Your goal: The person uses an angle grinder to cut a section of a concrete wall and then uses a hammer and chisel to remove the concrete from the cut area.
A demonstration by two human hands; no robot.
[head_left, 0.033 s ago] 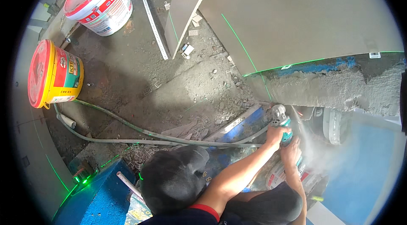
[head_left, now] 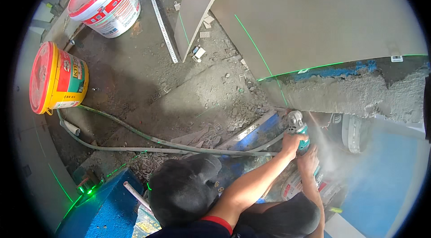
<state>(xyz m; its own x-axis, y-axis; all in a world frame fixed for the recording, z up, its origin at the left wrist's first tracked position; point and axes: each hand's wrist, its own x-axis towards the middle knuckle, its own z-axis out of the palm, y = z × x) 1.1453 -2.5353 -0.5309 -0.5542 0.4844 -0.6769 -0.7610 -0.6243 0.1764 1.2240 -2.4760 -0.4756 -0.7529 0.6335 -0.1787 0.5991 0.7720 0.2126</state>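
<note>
My left hand [head_left: 293,144] wraps round the front of a teal angle grinder [head_left: 302,140], just behind its silver gear head. Further back, my right hand [head_left: 308,162] is closed on the grinder's body. Pale dust [head_left: 330,155] billows off to the right of the tool. The grinder's head lies just below the lower edge of a rough grey mortar band [head_left: 341,96]. What the disc touches cannot be made out. A grey hose [head_left: 233,152] runs across the floor towards my hands.
Large grey panels [head_left: 323,18] stand beyond the mortar band, crossed by green laser lines. At the left stand a yellow bucket [head_left: 69,81] and a white-and-red bucket [head_left: 114,13]. A long metal strip [head_left: 160,18] lies on the debris-strewn floor. A laser level [head_left: 85,186] glows by a blue block [head_left: 101,211].
The dust beside the grinder has changed shape, from a sharper streak to a more diffuse cloud. Both hands and the grinder stay in place.
</note>
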